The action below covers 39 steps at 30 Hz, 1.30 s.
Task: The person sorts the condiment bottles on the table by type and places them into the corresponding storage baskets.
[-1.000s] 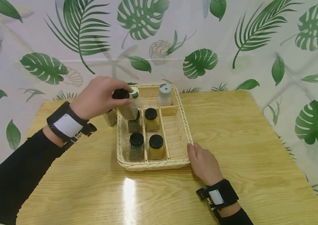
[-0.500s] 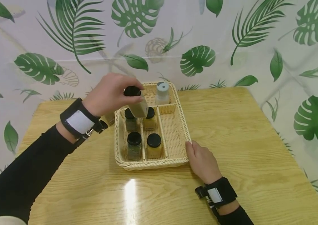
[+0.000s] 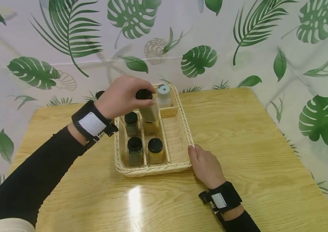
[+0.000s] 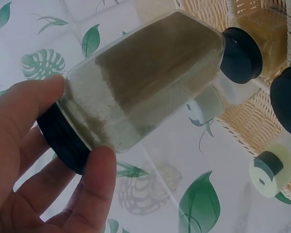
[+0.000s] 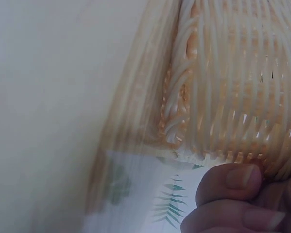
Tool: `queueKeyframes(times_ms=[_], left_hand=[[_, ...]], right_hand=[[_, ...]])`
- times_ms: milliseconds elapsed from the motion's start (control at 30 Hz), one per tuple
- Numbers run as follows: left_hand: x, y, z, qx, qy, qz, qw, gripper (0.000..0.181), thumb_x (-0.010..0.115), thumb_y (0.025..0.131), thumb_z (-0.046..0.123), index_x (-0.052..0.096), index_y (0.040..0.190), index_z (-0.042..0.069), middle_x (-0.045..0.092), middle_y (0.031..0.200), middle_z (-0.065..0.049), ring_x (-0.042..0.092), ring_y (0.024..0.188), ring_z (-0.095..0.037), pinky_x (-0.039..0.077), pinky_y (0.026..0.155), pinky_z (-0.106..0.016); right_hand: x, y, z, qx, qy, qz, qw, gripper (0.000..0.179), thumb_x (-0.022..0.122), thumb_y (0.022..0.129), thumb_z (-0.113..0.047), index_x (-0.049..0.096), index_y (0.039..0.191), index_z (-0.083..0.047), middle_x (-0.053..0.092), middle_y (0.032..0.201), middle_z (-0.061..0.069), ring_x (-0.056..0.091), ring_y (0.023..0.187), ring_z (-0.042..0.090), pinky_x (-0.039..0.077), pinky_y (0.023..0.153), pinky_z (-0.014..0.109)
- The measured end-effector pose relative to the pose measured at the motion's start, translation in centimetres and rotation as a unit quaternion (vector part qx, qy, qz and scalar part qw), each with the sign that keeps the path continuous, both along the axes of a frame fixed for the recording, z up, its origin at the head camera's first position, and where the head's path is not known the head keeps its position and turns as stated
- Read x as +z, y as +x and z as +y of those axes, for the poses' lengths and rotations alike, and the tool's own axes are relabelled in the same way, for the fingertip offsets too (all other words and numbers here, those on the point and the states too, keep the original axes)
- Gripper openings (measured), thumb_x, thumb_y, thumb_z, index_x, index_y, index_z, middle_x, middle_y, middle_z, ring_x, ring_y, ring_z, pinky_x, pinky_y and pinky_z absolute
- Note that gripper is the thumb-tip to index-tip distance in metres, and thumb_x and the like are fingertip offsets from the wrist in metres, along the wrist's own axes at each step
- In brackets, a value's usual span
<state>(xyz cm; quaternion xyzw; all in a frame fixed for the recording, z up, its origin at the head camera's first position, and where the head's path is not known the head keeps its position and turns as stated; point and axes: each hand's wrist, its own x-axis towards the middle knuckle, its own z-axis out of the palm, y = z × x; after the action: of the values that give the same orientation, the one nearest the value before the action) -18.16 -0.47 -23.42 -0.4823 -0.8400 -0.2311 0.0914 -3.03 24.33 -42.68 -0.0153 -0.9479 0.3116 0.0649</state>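
Observation:
My left hand (image 3: pixel 123 98) pinches the black lid of a clear glass jar (image 3: pixel 148 112) with thumb and fingers. Greyish-brown powder (image 4: pixel 155 63) partly fills the jar, seen close in the left wrist view. It hangs tilted above the middle column of a pale wicker basket (image 3: pixel 155 171), partly covering a yellow-filled jar (image 3: pixel 151 128) there. My right hand (image 3: pixel 207 166) grips the basket's front right corner; its curled fingers (image 5: pixel 233 184) meet the weave in the right wrist view. Two dark green-filled jars (image 3: pixel 135 151) stand in the left column, another yellow jar (image 3: pixel 155 153) in the middle front.
A white-capped bottle (image 3: pixel 164 95) stands in the basket's back compartment, and a pale-capped bottle (image 4: pixel 271 172) shows in the left wrist view. Another black lid (image 3: pixel 100 94) peeks out behind my left hand. The wooden table (image 3: pixel 239 129) meets a leaf-printed cloth (image 3: pixel 164 42) behind.
My left hand has carried the powder jar rightward, from above the left column to above the middle one. The right hand keeps its grip on the basket. The head view has shifted slightly.

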Motion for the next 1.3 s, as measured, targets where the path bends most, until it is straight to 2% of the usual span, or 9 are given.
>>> queueKeyframes(times_ms=[333,567,867,1300], left_hand=[[-0.7,-0.4,2.0,-0.019,-0.003,-0.003,0.9998,0.019,0.073,0.084,0.026,0.071,0.099,0.015,0.064,0.087,0.004,0.054,0.073,-0.014,0.042,0.067,-0.032],[-1.2,-0.9,3.6,-0.031,-0.006,-0.001,0.9995,0.019,0.072,0.084,0.026,0.071,0.099,0.014,0.066,0.090,0.003,0.056,0.077,-0.010,0.045,0.069,-0.031],[-1.7,-1.3,4.8,-0.018,-0.030,-0.028,0.9990,0.021,0.073,0.083,0.026,0.071,0.099,0.013,0.067,0.093,0.003,0.059,0.081,-0.012,0.046,0.070,-0.032],[-3.2,-2.4,6.7,-0.018,-0.067,-0.034,0.9970,0.024,0.074,0.083,0.029,0.072,0.100,0.013,0.067,0.094,0.001,0.058,0.082,-0.014,0.047,0.072,-0.032]], right_hand=[[0.1,0.2,0.1,0.002,-0.004,0.007,1.0000,0.050,0.025,0.104,-0.043,0.041,0.069,-0.011,0.030,0.052,-0.001,0.022,0.042,0.013,0.020,0.041,0.028],[0.1,0.3,0.2,-0.003,-0.003,0.005,1.0000,0.050,0.026,0.104,-0.043,0.042,0.069,-0.012,0.031,0.051,-0.002,0.024,0.041,0.013,0.021,0.040,0.028],[0.1,0.3,0.1,0.000,-0.002,0.008,1.0000,0.049,0.026,0.104,-0.042,0.042,0.068,-0.012,0.031,0.051,-0.001,0.024,0.041,0.013,0.021,0.040,0.028],[0.2,0.5,0.2,-0.001,-0.004,0.006,1.0000,0.049,0.027,0.104,-0.041,0.041,0.068,-0.012,0.032,0.051,-0.001,0.024,0.041,0.013,0.020,0.040,0.028]])
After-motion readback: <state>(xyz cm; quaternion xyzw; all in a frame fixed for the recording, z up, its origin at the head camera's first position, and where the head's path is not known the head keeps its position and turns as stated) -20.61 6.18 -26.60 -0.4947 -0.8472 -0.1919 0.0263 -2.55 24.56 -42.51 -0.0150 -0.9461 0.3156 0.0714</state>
